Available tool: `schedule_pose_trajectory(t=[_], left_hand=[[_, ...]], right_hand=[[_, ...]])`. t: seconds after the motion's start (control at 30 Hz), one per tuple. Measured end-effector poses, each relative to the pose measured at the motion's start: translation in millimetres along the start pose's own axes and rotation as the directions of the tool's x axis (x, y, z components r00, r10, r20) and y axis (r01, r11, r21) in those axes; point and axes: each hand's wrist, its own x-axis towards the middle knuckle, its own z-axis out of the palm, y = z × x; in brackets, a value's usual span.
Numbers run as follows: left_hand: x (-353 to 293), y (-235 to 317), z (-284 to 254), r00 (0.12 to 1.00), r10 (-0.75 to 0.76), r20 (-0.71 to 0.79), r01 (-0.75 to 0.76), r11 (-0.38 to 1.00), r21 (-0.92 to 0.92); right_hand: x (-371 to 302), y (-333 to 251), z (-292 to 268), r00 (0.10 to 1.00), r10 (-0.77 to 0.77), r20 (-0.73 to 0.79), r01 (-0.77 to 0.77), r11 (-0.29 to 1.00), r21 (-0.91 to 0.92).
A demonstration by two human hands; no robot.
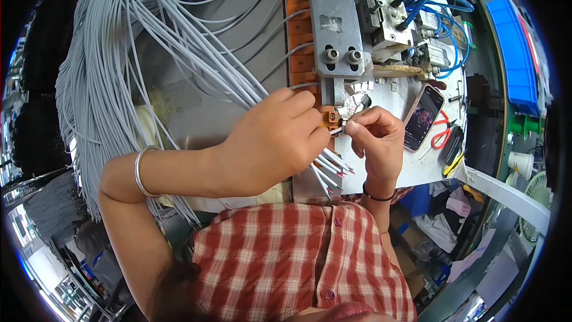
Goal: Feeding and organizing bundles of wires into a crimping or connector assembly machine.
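Note:
My left hand (277, 134) is closed round a bundle of grey cables (223, 77). Their cut ends, with small coloured wire tips (339, 173), stick out below the fingers. One light cable end (336, 130) runs from the left fingertips to my right hand (378, 143), whose thumb and forefinger pinch at its tip. The finest detail there is hidden by the fingers. Both hands are at a small orange block (329, 117), at the near end of a row of orange holders (300, 21) with cables lying across them.
A steel plate with bolts (336, 30) covers part of the orange row. Pneumatic blocks (390, 24) with blue hoses stand beyond it. To the right lie a phone (423, 116), red-handled pliers (441, 137) and a black-yellow cutter (454, 152). A heap of grey cables (101, 83) hangs at left.

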Motion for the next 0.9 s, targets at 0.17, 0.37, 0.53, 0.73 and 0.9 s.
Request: schedule_pose_trajectory(t=[0.17, 0.37, 0.53, 0.73, 0.9], left_hand=[[1.3, -3.2, -1.3, 0.999, -0.005, -0.051, 0.008, 0.999, 0.044], [-3.2, -1.8, -1.9, 0.998, -0.038, 0.052, 0.033, 0.994, 0.106], [-0.6, -3.7, 0.2, 1.0, 0.012, 0.005, -0.012, 0.995, 0.1], [-0.3, -1.3, -6.1, 0.999, 0.029, -0.029, -0.025, 0.994, 0.102], [-0.8, -0.4, -9.1, 0.999, -0.02, -0.044, 0.023, 0.996, 0.081]], right_hand=[[4.3, 3.6, 1.7, 0.997, 0.027, -0.069, -0.035, 0.992, -0.118], [8.3, 1.5, -7.3, 0.969, 0.209, 0.132, -0.205, 0.978, -0.043], [3.5, -1.3, -1.3, 0.993, 0.115, -0.031, -0.118, 0.983, -0.144], [-2.2, 1.5, -10.3, 0.997, -0.052, 0.05, 0.052, 0.999, -0.014], [-1.7, 1.4, -7.3, 0.982, -0.147, 0.117, 0.144, 0.989, 0.03]])
